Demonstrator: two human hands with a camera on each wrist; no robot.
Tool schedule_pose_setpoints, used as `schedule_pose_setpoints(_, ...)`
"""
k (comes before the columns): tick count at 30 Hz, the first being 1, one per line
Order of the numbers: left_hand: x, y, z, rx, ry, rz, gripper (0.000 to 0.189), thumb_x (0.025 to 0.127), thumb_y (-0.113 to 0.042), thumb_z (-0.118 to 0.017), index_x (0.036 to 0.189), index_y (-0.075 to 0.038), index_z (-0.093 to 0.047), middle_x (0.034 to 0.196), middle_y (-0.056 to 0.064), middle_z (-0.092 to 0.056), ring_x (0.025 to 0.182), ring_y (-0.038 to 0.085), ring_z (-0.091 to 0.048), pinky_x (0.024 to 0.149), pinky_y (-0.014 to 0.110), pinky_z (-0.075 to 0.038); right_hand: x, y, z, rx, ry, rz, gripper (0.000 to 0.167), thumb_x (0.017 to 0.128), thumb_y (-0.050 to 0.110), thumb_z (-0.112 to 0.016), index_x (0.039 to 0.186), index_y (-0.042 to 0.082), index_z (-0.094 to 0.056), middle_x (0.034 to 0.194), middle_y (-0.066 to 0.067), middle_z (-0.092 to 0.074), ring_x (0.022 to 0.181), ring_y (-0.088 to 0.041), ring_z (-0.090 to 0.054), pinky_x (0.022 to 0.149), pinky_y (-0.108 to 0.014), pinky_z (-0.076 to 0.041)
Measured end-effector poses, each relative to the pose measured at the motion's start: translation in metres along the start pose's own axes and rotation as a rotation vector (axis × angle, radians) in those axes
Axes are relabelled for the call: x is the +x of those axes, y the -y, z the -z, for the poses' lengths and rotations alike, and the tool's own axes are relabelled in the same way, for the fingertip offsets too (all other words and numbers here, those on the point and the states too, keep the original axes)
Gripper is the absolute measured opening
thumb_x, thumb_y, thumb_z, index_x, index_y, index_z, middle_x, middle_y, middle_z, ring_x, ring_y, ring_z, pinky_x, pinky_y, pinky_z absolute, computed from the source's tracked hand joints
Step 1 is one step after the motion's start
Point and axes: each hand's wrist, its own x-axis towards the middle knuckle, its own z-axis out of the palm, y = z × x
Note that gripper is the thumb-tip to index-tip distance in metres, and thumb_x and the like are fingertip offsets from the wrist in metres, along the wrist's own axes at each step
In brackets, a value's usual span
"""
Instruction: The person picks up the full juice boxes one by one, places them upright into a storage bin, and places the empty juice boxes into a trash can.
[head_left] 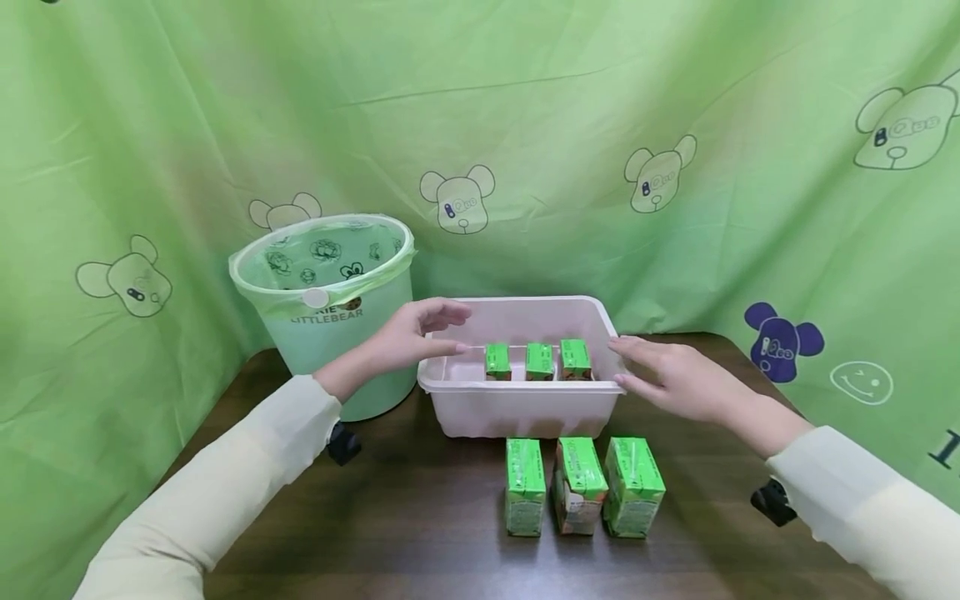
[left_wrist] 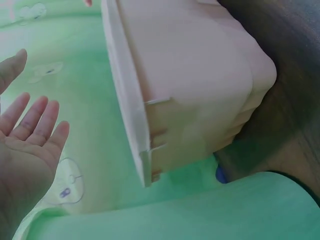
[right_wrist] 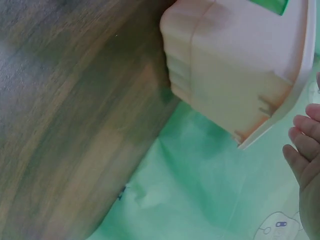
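A pale pink plastic bin (head_left: 525,410) stands on the dark table, with three green-topped drink cartons (head_left: 539,361) inside it. My left hand (head_left: 408,337) is at the bin's left rim, its fingers extended toward the right and holding nothing. At the opposite end, my right hand (head_left: 678,377) has its fingertips close to the right rim, also with nothing in it. Both wrist views show the fingers relaxed and spread beside the bin's end walls. Three more green drink cartons (head_left: 581,487) stand upright in a row in front of the bin.
Left of the bin stands a mint-green bucket (head_left: 322,333) lined with a thin bag, its rim higher than the bin's. A green curtain (head_left: 540,108) printed with bear faces hangs behind the dark wooden table (head_left: 420,525).
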Motion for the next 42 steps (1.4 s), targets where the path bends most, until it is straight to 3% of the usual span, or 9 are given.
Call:
schedule_pose_setpoints(5, -0.017, -0.007, 0.012, -0.002, -0.028, -0.071, 0.052, 0.084, -0.012, -0.077, 0.131, -0.004, -0.056, 0.128, 0.009, -0.061, 0.118, 0.024, -0.057, 0.102, 0.040, -0.044, -0.002, 0.005, 0.005, 0.000, -0.102, 0.040, 0.048, 0.083, 0.009, -0.074, 0.128, 0.002, -0.060, 0.118, -0.016, -0.066, 0.096, -0.029, -0.068, 0.076, -0.046, -0.056)
schedule_pose_setpoints(9, -0.032, -0.015, 0.022, -0.024, -0.031, -0.159, 0.055, 0.086, -0.009, -0.073, 0.136, -0.003, -0.050, 0.134, 0.010, -0.056, 0.122, 0.029, -0.053, 0.104, 0.042, -0.042, -0.008, 0.012, 0.012, 0.003, -0.133, 0.036, 0.050, 0.079, 0.006, -0.077, 0.127, 0.006, -0.063, 0.117, -0.009, -0.068, 0.096, -0.023, -0.068, 0.073, -0.038, -0.056)
schedule_pose_setpoints(13, -0.046, -0.020, 0.031, -0.022, -0.058, -0.250, 0.058, 0.086, -0.004, -0.070, 0.139, -0.001, -0.046, 0.138, 0.012, -0.052, 0.125, 0.033, -0.049, 0.105, 0.044, -0.040, -0.018, 0.020, 0.017, 0.040, -0.139, 0.041, 0.052, 0.077, 0.006, -0.079, 0.126, 0.006, -0.063, 0.118, -0.007, -0.068, 0.078, -0.005, -0.064, 0.066, -0.019, -0.051)
schedule_pose_setpoints(17, -0.057, -0.026, 0.041, 0.079, -0.132, -0.323, 0.063, 0.082, -0.005, -0.075, 0.139, -0.001, -0.048, 0.136, 0.012, -0.054, 0.124, 0.031, -0.050, 0.106, 0.043, -0.038, -0.027, 0.028, 0.021, 0.119, -0.127, 0.032, 0.053, 0.076, 0.005, -0.080, 0.126, 0.005, -0.063, 0.116, -0.009, -0.068, 0.058, 0.009, -0.043, 0.054, -0.009, -0.040)
schedule_pose_setpoints(22, -0.070, -0.029, 0.057, 0.278, -0.248, -0.361, 0.071, 0.075, -0.008, -0.083, 0.138, -0.004, -0.050, 0.137, 0.007, -0.054, 0.126, 0.024, -0.049, 0.105, 0.047, -0.038, -0.038, 0.038, 0.025, 0.196, -0.061, -0.054, 0.055, 0.080, 0.009, -0.079, 0.132, 0.007, -0.059, 0.120, -0.010, -0.066, 0.045, 0.015, -0.027, 0.049, -0.008, -0.036)
schedule_pose_setpoints(26, -0.081, -0.026, 0.071, 0.428, -0.342, -0.337, 0.075, 0.072, -0.014, -0.086, 0.138, -0.008, -0.052, 0.141, 0.005, -0.051, 0.132, 0.022, -0.042, 0.105, 0.048, -0.038, -0.046, 0.045, 0.026, 0.170, -0.020, -0.107, 0.060, 0.080, 0.017, -0.080, 0.136, 0.012, -0.057, 0.126, -0.005, -0.064, 0.080, 0.002, -0.062, 0.078, -0.006, -0.041)
schedule_pose_setpoints(29, -0.087, -0.019, 0.080, 0.547, -0.412, -0.313, 0.076, 0.070, -0.020, -0.088, 0.137, -0.010, -0.053, 0.141, 0.006, -0.051, 0.132, 0.025, -0.042, 0.107, 0.049, -0.035, -0.050, 0.048, 0.025, 0.145, -0.017, -0.104, 0.064, 0.078, 0.020, -0.083, 0.136, 0.016, -0.057, 0.128, 0.000, -0.063, 0.113, -0.013, -0.060, 0.095, -0.006, -0.033)
schedule_pose_setpoints(34, -0.096, -0.004, 0.096, 0.703, -0.499, -0.269, 0.076, 0.069, -0.026, -0.088, 0.134, -0.006, -0.054, 0.139, 0.011, -0.053, 0.130, 0.031, -0.044, 0.110, 0.053, -0.029, -0.056, 0.051, 0.022, 0.176, -0.024, -0.085, 0.067, 0.076, 0.019, -0.084, 0.136, 0.016, -0.057, 0.130, 0.001, -0.061, 0.116, -0.010, -0.057, 0.097, -0.006, -0.032)
schedule_pose_setpoints(42, -0.105, 0.017, 0.114, 0.861, -0.567, -0.176, 0.070, 0.077, -0.034, -0.081, 0.133, -0.002, -0.054, 0.136, 0.017, -0.054, 0.128, 0.037, -0.045, 0.108, 0.057, -0.029, -0.067, 0.050, 0.011, 0.265, 0.001, -0.097, 0.075, 0.074, 0.022, -0.085, 0.140, 0.015, -0.051, 0.133, -0.001, -0.057, 0.123, -0.002, -0.048, 0.098, -0.005, -0.028)
